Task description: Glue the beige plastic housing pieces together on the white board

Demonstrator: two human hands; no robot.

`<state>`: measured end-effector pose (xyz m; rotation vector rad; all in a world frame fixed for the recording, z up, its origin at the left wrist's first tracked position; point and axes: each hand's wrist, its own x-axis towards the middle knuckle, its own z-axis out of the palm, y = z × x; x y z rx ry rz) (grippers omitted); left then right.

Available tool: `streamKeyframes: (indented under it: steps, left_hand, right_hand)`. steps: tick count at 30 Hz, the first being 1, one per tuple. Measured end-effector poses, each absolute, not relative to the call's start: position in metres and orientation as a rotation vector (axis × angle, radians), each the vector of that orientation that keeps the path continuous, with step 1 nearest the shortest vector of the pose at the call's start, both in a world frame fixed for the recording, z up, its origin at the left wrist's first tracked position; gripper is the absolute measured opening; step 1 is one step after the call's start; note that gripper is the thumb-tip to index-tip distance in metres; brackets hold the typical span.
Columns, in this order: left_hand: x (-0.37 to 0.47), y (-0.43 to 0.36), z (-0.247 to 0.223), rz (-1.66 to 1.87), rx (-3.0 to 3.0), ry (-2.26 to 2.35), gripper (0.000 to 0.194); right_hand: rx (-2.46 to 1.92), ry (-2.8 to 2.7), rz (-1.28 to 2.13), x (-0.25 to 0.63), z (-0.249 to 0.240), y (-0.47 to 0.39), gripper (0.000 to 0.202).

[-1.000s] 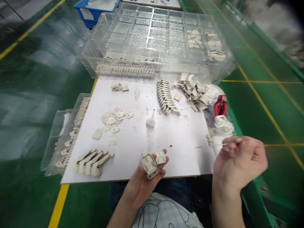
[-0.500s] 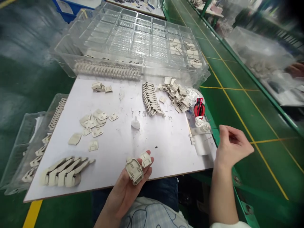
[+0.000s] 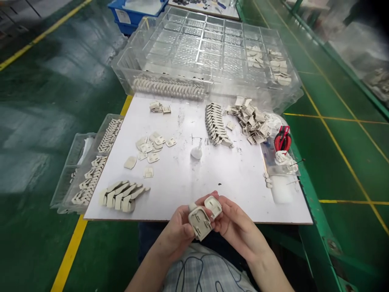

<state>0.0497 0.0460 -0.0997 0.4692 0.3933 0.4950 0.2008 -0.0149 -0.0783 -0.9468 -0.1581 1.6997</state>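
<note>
Above my lap, my left hand (image 3: 179, 231) is closed around a beige plastic housing (image 3: 199, 222), its slotted inner side facing up. Beside it, a smaller beige plastic cover (image 3: 212, 207) is tilted towards me. My right hand (image 3: 235, 223) pinches this cover at its right edge, and the left fingertips reach behind it. The two hands meet at the pieces. Further off on the white board stands a small white nozzle bottle (image 3: 196, 151). At the right, a thin dark-tipped stick (image 3: 298, 163) leans over white wadding (image 3: 284, 159).
Loose beige covers (image 3: 147, 148) lie left on the board (image 3: 182, 190), with overlapping curved parts (image 3: 121, 196) nearer me. A row of parts (image 3: 217, 123) and a pile (image 3: 251, 119) are further back. Compartmented clear trays (image 3: 170, 61) line the far edge; red-and-black pliers (image 3: 282, 139) rest at right.
My right hand has let go of the thin stick by the wadding and come left to the small cover. My left hand still holds the housing. The view has swung left.
</note>
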Motion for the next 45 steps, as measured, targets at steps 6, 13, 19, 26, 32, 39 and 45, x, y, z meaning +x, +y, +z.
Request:
streamKeyframes:
  steps: [6, 13, 19, 26, 32, 39, 45]
  left_hand:
    - [0.046, 0.051, -0.098, 0.431, 0.547, 0.349, 0.047]
    - [0.045, 0.054, -0.097, 0.593, 0.596, 0.523, 0.043]
    - [0.054, 0.052, -0.092, 0.730, 0.613, 0.792, 0.047]
    - [0.060, 0.051, -0.090, 0.813, 0.725, 0.774, 0.029]
    - [0.060, 0.052, -0.091, 0.779, 0.708, 0.783, 0.028]
    - [0.057, 0.052, -0.092, 0.713, 0.686, 0.793, 0.018]
    - [0.051, 0.056, -0.083, 0.685, 1.112, 0.910, 0.013]
  right_hand:
    - [-0.837, 0.006, 1.827, 0.203, -0.084, -0.017, 0.038]
    - [-0.992, -0.325, 1.617, 0.206, -0.075, -0.015, 0.040]
    - [-1.381, -0.879, 1.015, 0.204, -0.067, -0.013, 0.024]
    - [-1.487, -1.114, 0.851, 0.199, -0.063, -0.006, 0.023]
    - [-1.535, -1.223, 0.780, 0.203, -0.063, -0.005, 0.024]
    - [-1.572, -1.320, 0.627, 0.207, -0.066, -0.006, 0.027]
    - [-1.579, -1.440, 0.505, 0.210, -0.069, -0.007, 0.027]
